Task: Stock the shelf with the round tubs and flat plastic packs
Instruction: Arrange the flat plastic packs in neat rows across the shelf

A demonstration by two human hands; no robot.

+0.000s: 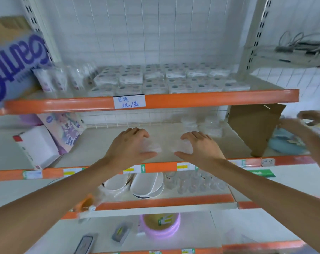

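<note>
**A shop, seen at its shelves**

This was a shop. Metal shelving with orange front rails and slotted uprights filled the view. A handwritten price label was stuck on the far upper rail, and printed tags lined the nearer one. Flat plastic packs sat in rows above, with white plates and glasses shelved below.

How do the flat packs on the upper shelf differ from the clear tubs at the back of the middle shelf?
The flat packs fill most of the upper shelf in rows; the clear tubs are a small cluster at the back right of the middle shelf, beside a cardboard box. The packs look white with dark round spots; the tubs look see-through. Both are plastic goods.
</note>
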